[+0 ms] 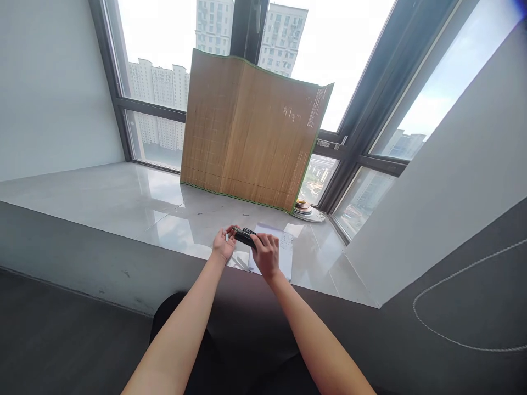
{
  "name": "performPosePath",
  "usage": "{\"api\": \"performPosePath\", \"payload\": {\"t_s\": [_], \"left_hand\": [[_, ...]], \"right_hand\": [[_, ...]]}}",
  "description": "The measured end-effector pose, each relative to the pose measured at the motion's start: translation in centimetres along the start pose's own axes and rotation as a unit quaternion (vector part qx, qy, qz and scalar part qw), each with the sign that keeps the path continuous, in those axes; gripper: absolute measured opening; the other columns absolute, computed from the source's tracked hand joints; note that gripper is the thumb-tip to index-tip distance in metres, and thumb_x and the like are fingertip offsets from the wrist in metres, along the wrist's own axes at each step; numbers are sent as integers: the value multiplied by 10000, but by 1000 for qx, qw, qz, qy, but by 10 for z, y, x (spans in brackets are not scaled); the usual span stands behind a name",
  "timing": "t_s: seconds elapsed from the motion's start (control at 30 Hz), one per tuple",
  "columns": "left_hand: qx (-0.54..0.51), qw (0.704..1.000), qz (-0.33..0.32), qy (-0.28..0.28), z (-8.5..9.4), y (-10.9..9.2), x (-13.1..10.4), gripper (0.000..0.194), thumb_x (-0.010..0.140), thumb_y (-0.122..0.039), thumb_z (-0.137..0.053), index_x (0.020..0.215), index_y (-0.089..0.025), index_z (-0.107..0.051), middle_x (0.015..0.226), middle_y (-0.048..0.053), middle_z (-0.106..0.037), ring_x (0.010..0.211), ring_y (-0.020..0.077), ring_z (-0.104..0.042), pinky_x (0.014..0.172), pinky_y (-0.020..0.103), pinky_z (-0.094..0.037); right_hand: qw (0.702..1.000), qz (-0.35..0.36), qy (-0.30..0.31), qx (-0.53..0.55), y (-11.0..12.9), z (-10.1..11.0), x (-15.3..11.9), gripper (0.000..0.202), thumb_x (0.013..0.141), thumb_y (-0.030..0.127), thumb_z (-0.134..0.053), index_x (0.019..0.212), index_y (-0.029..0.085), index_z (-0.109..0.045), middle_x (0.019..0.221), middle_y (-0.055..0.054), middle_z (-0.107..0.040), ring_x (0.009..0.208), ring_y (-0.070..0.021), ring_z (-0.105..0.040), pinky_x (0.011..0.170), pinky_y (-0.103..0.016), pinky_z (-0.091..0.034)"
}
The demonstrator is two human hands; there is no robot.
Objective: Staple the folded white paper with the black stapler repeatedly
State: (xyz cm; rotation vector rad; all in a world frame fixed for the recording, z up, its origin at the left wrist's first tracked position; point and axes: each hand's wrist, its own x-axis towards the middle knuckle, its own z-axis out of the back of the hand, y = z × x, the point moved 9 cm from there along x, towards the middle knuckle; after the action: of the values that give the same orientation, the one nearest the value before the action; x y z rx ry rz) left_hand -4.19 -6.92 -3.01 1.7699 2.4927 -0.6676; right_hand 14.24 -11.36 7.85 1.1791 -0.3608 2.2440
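Note:
My right hand (267,253) is wrapped round a black stapler (244,237), which points to the left above the windowsill's front edge. Its top seems lifted a little from the lower part. At the stapler's left end is my left hand (224,244), palm up with the fingers curled. A small silver piece, like a short strip of staples (226,237), lies in this hand. The left fingertips reach the stapler's tip; whether they grip it I cannot make out. Under the right hand lies a sheet of white paper (286,258) with handwriting on it.
A bamboo mat (255,131) with green edging leans against the window. Stacked round plates or discs (307,212) sit by its right lower corner. Small thin bits lie on the glossy windowsill (115,203). A beaded cord (415,307) hangs at the right.

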Motion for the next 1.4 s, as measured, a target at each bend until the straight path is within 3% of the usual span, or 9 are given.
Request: {"api": "performPosePath", "payload": {"t_s": [0.1,0.17,0.4,0.6,0.77,0.9,1.0,1.17,1.4], "left_hand": [[1,1000,6,-2,-1,0,-2,415,1173,-278,-321,1018,-125,-673,863,108,-736,778,192,-772,785,339,-649],[7,1000,13,5,-3,0,-4,417,1172,-267,-312,941,-150,-639,749,50,-660,630,154,-690,648,293,-599],[50,997,28,51,-15,-2,-12,419,1151,-222,-345,743,-216,-442,560,-84,-293,408,92,-300,441,243,-292],[118,992,0,46,-23,2,-17,244,1071,-180,-425,852,-199,-532,589,-77,-329,444,103,-292,448,237,-279],[171,983,7,65,-40,13,-23,170,937,-53,-490,1010,-136,-619,664,-35,-483,510,108,-405,470,230,-337],[242,956,53,158,-78,39,-39,190,934,-38,-566,1063,-86,-696,817,60,-673,663,124,-591,619,230,-508],[280,923,68,255,-116,59,-58,187,1015,-140,-614,1103,-78,-766,1018,140,-771,925,220,-730,845,324,-598],[307,888,115,323,-149,79,-68,275,1022,-195,-733,1254,-54,-774,1220,209,-782,1165,360,-756,950,388,-594],[344,840,174,382,-174,106,-46,355,1024,-220,-754,1362,-115,-745,1222,187,-782,1253,395,-738,1006,440,-611]], "right_hand": [[967,-242,-43,71,-61,12,-21,201,929,157,-682,1114,201,-746,1088,-111,-735,1002,-301,-676,903,-413,-496],[936,-332,-25,109,-90,8,-36,192,882,193,-694,1067,199,-747,1103,-115,-731,981,-304,-685,860,-387,-503],[903,-395,88,144,-128,-18,-60,246,794,197,-740,1040,204,-756,1084,-100,-740,1031,-312,-690,914,-394,-524],[904,-369,112,184,-137,-24,-57,236,814,169,-770,1046,213,-766,1083,-75,-751,1054,-286,-695,993,-419,-542],[953,-259,24,157,-123,12,-30,345,878,279,-846,1214,236,-782,1239,-123,-718,1212,-337,-635,1101,-513,-535],[975,-87,9,205,-75,31,5,257,1002,263,-756,1259,270,-765,1277,-106,-737,1211,-291,-646,1083,-458,-561],[963,-45,0,265,-57,36,27,268,983,200,-773,1242,269,-762,1253,-75,-772,1220,-261,-654,1094,-427,-559],[950,-90,10,298,-79,36,46,264,915,99,-751,1126,256,-772,1071,-35,-787,1077,-235,-681,981,-382,-599],[935,-62,1,348,-125,41,56,211,901,219,-797,1100,241,-734,1071,-40,-782,1033,-226,-687,964,-390,-582]]}}
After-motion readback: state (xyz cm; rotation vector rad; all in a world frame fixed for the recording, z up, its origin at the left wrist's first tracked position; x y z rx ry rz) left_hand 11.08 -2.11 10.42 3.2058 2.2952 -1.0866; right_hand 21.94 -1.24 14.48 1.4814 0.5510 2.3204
